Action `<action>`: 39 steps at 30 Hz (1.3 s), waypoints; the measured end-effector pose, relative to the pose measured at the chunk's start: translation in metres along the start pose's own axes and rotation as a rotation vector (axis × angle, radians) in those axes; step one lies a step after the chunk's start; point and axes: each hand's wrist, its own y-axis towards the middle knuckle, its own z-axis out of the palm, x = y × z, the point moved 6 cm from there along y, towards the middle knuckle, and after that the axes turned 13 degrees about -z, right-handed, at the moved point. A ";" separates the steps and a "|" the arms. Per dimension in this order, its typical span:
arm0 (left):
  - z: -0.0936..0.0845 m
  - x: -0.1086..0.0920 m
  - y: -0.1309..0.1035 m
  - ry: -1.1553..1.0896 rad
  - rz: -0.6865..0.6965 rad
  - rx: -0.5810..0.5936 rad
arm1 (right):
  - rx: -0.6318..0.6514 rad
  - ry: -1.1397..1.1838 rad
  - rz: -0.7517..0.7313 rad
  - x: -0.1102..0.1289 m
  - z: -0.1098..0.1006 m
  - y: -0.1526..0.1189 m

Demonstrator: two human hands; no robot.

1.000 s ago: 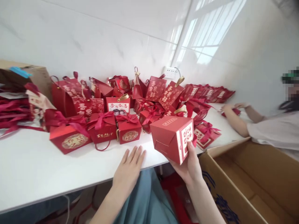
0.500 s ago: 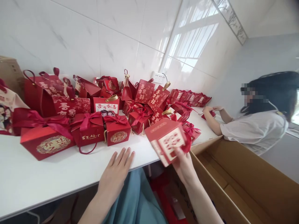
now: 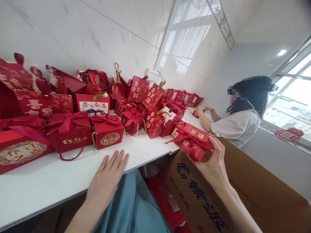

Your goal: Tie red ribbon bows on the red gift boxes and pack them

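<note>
box, red and ribbon-tied (image 3: 200,136), is hanging in the grasp of the right hand (image 3: 213,165), at the right end of the table, by the near corner of the big carton. the fingers are wrapping its right side, the thumb is pressing in from below; the grip is looking firm. whether the box is touching the carton's rim, cannot tell.

change: a second ago this box was showing a plain red side and its label over the front of the table; now it is lying turned, bow (image 3: 191,141) facing up, and it is sitting further right, clear of the front row. for the handling, that is leaving the bow and its loose tails exposed beside the fingers, probably easy to crush.

left hand (image 3: 109,174) is resting palm down on the front edge of the white table (image 3: 143,152), fingers a little spread, holding nothing; it is keeping its place there.

further out: bow-topped boxes (image 3: 69,134) are standing in a front row, handled gift boxes (image 3: 153,97) crowding behind them towards the tiled wall. the carton (image 3: 188,189), brown with blue lettering, is standing open-topped at the right. beyond it a co-worker (image 3: 239,127) is holding a small red item (image 3: 195,114) at the table's far end.
</note>
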 end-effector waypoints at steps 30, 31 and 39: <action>0.000 -0.002 0.001 0.026 0.137 -0.163 | 0.261 -0.092 0.950 -0.290 0.049 -0.197; 0.000 -0.002 0.001 0.033 0.136 -0.160 | 0.264 -0.097 0.971 -0.294 0.053 -0.201; 0.006 0.000 0.001 0.065 0.111 -0.115 | 0.246 -0.153 1.062 -0.308 0.063 -0.238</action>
